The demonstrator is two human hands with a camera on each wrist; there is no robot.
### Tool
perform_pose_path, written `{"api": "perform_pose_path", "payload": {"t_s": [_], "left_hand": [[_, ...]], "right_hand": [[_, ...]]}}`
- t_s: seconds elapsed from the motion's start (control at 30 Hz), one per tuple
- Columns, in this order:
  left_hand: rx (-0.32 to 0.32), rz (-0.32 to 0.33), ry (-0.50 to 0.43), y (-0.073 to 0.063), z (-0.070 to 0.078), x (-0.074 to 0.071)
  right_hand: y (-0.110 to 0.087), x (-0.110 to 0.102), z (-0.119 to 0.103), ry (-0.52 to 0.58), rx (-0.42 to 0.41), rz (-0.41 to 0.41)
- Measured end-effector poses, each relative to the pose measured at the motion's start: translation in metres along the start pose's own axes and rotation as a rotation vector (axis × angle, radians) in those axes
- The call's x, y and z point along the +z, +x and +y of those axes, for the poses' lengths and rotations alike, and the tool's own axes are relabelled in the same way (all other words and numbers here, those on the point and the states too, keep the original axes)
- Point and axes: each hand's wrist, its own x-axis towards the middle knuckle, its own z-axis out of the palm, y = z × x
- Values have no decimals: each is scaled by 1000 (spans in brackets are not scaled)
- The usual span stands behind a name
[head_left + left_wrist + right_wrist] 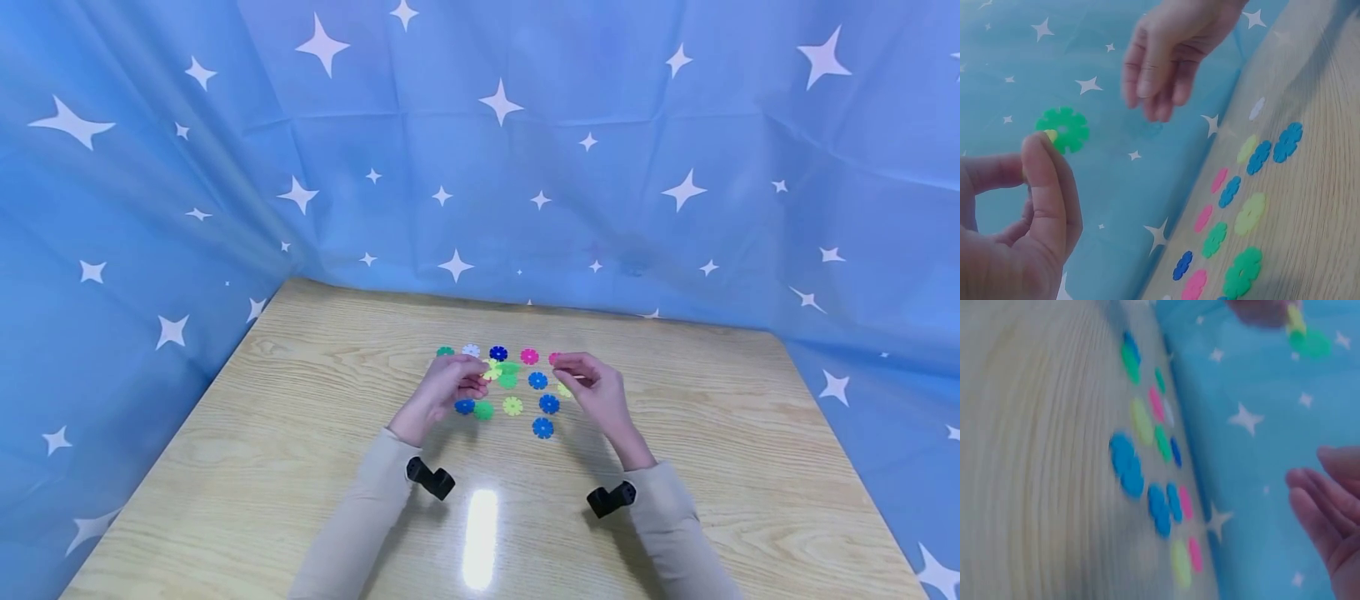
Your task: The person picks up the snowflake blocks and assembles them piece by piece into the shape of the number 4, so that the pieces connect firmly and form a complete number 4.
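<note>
My left hand (450, 385) is raised over the discs and pinches a yellow notched plastic disc (491, 370) between thumb and fingers. Joined to that yellow disc is a green notched disc (1067, 130), which sticks out toward the right hand. In the left wrist view the fingers hide most of the yellow one. To the right, my right hand (600, 392) hovers with its fingers loosely bent and nothing between them. The right wrist view shows a gap between its thumb and fingers. Below it on the table lie a yellow disc (564, 390) and a pink disc (554, 358), both partly covered.
Several flat notched discs lie in loose rows on the wooden table (300, 400), among them a blue disc (543, 428), a dark blue disc (498, 353), a white disc (471, 350) and a green disc (483, 410). A blue star-patterned curtain (570, 192) hangs behind.
</note>
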Motion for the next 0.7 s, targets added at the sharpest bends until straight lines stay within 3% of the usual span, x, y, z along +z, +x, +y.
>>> {"api": "perform_pose_path", "payload": {"t_s": [0.17, 0.4, 0.7], "left_hand": [[-5, -3, 2, 0, 1, -4], [-13, 3, 16, -1, 2, -8], [2, -4, -2, -1, 5, -15]], "right_hand": [[2, -12, 15, -95, 38, 10], [6, -27, 75, -180, 121, -18], [2, -42, 97, -304, 232, -12]]}}
